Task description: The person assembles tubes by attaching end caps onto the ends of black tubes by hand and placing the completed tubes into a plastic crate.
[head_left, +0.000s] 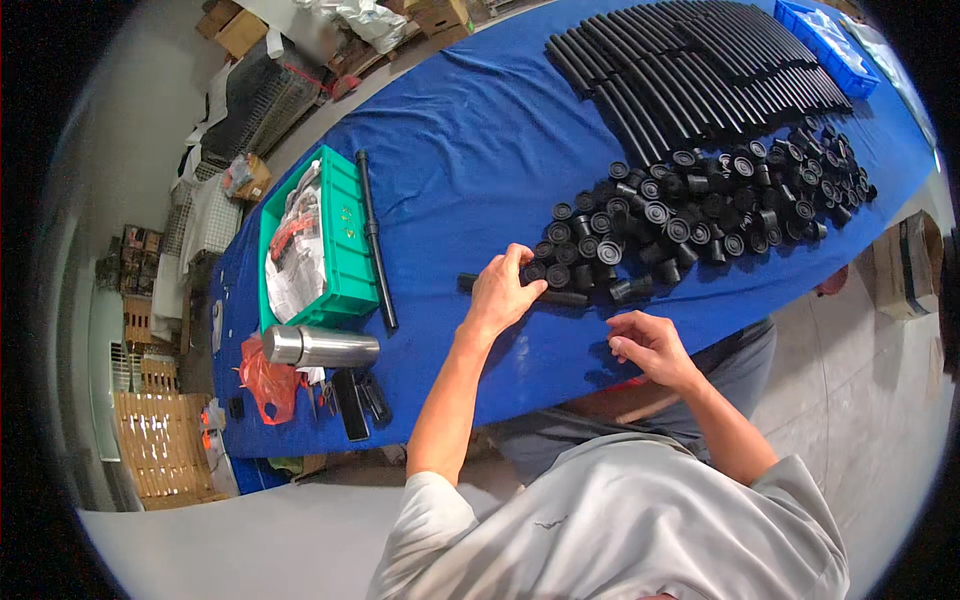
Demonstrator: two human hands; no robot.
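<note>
My left hand (pixel 503 292) is bent over a black tube (pixel 568 298) lying on the blue cloth, and the tube shows on both sides of the hand. Its fingers curl around the tube, with the fingertips partly hidden, right beside the nearest black caps (pixel 557 275). Closer to the table's front edge, my right hand (pixel 648 345) hovers with loosely bent fingers. A gap shows between its thumb and index finger, and nothing is visible in it. Many round, ringed caps (pixel 656 212) are heaped beyond both hands.
Rows of black tubes (pixel 690 70) lie behind the caps, near a blue bin (pixel 828 45). At left are a green crate (pixel 345 235), a long black rod (pixel 372 240), a steel flask (pixel 320 347), a red plastic bag (pixel 268 385) and a phone (pixel 350 405). A cardboard box (pixel 905 265) stands right.
</note>
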